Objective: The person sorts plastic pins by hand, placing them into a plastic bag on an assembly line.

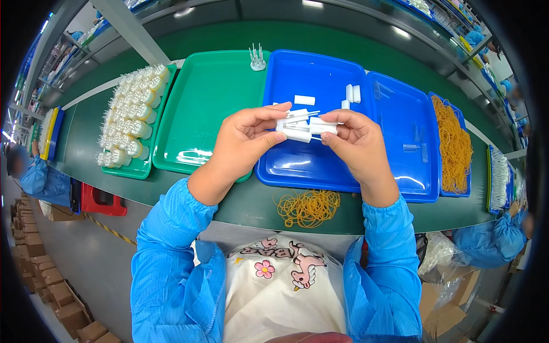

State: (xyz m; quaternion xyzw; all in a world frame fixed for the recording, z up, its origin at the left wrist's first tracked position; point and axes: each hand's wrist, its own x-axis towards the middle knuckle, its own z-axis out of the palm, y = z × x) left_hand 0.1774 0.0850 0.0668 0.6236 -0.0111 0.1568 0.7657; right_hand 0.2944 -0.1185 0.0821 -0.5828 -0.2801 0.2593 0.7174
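Well, white tubes (297, 134): a small cluster with thin prongs (311, 114) poking out, held up between both hands over the middle blue tray (309, 174); count this as the clock's centre, twelve straight ahead of the person.
Left hand (250, 132): at nine o'clock, thumb and fingers nearly closed, pinching the cluster's left end.
Right hand (355, 137): at three o'clock, drawn into a pinch on the right-hand tubes; the fingertips hide part of the contact.
Weight: light by the look, fingertip work rather than a full grip.
Feel: the tubes seem stiff and smooth, probably a bit slippery and apt to roll against each other.
Weak spot: the prongs, which look easy to bend; what they are made of I cannot tell.
Best hold: the tubes' sides near each end, thumb against fingers, gentle pressure, prong tips left free.
Loose tubes (304, 100): in the same tray, one at twelve, others near two.
Rubber bands (309, 208): heaped at six on the table (251, 210), soft and stretchy by the look.
Clear tubes (424, 152): just past three, in the right-hand blue tray (400, 171).
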